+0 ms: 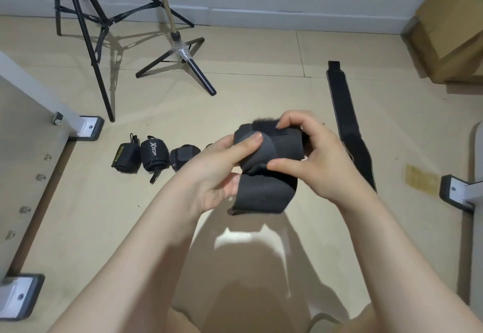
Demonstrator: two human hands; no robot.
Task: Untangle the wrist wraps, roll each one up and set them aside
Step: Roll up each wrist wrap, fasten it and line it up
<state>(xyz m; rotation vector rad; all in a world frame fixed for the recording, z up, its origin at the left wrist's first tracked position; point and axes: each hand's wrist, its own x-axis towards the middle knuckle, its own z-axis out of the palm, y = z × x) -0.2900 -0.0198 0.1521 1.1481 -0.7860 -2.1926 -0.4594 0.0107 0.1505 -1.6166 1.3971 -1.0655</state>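
Observation:
Both hands hold a wide black wrap (271,170) above the floor, partly rolled, with a fuzzy fastening patch showing at its top. My left hand (222,168) grips its left side, thumb pressed on the roll. My right hand (313,155) pinches the right side, thumb underneath and fingers over the top. A loose band of the wrap hangs below the roll. Three rolled wraps lie in a row on the floor to the left: one with yellow lettering (125,157), one with a white logo (154,156), one plain black (183,159). A long black wrap (349,126) lies flat at the right.
Two black tripod stands (99,45) stand at the back left. A white table leg with a grey foot (86,128) is at the left, another foot (456,191) at the right. A cardboard box (449,27) sits in the far right corner by the wall.

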